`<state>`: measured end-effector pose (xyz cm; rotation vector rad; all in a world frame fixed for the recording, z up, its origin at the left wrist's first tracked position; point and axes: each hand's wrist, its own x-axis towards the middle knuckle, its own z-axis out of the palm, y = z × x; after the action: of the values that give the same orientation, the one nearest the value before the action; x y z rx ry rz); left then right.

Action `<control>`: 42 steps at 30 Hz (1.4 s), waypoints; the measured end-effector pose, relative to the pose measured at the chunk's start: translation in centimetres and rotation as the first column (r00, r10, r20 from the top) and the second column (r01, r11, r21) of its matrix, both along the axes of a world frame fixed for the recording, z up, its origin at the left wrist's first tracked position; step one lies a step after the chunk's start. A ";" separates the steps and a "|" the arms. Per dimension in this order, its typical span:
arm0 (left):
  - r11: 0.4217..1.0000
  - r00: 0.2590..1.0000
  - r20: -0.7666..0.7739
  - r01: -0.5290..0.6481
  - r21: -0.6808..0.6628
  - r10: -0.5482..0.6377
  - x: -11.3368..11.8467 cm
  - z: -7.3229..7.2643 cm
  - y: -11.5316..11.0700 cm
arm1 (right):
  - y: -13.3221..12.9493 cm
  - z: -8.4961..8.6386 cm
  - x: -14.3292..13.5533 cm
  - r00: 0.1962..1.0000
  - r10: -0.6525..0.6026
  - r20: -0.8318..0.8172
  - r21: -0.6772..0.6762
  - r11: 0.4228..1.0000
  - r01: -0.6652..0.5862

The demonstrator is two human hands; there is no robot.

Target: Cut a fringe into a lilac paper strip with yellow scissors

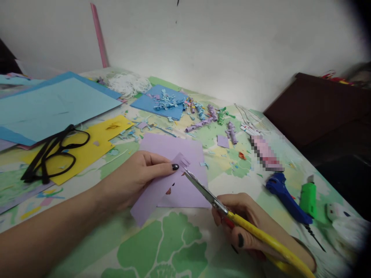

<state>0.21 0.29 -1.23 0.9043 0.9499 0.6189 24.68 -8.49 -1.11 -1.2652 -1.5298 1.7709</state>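
"Where is the purple strip?"

"Up above the worktop (232, 179), in my left fingers (162, 169): thumb flat on top, the others underneath, pinched on it near its slit end. In the view it overlaps the purple sheet (185, 143); whether the two touch, I can't tell."

"And your right?"

"My right fingers (233, 199) are wrapped around the handles of the scissors (199, 186), and the blade tips are at the strip's edge, just beside my left thumb."

"How does that paper handle?"

"Light and thin, I'd judge, with enough stiffness to hold its shape but quick to crease. The narrow slit pieces look easiest to tear, so I'd take hold of the solid part close behind the slits, with a gentle pinch."

"Give me the counts."

"One strip, one sheet beneath, one pair of scissors. Beyond them, three purple rolls (232, 133), one green roll (221, 116) and one small purple square (223, 141). To my left, one pair of black glasses (48, 152); to my right, one blue tool (292, 204) and one green tool (308, 199). The paper scraps (166, 101) are too many and too jumbled to count."
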 end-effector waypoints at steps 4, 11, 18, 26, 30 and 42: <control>0.998 0.998 -0.035 0.057 0.005 -0.056 0.0 0.3 -0.3 | 0.2 -0.1 -0.2 0.999 0.035 -0.011 -0.017 0.999 -0.035; 0.998 0.995 -0.077 0.067 0.008 -0.066 0.1 0.2 -0.5 | 0.0 -0.2 -0.3 0.999 -0.016 -0.043 0.031 0.999 0.018; 0.997 0.993 -0.089 0.079 0.024 -0.077 0.2 0.4 -0.6 | 0.0 -0.5 -0.3 0.999 -0.030 -0.037 0.020 0.999 0.031; 0.997 0.997 -0.030 0.072 0.001 -0.072 0.2 0.3 -0.7 | -0.3 -1.1 -0.1 0.997 -0.041 -0.059 0.035 0.998 0.044; 0.998 0.999 -0.008 0.054 -0.012 -0.054 0.2 0.3 -0.8 | -0.4 -1.2 -0.1 0.995 -0.042 -0.093 0.058 0.997 0.047; 0.998 0.999 0.015 0.052 -0.046 -0.051 0.3 0.5 -0.7 | -0.7 -1.3 -0.1 0.996 -0.042 -0.082 0.054 0.997 0.047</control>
<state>0.47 -0.45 -0.72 0.8795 0.9222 0.5566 24.53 -9.22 -2.37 -1.1778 -1.4843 1.7179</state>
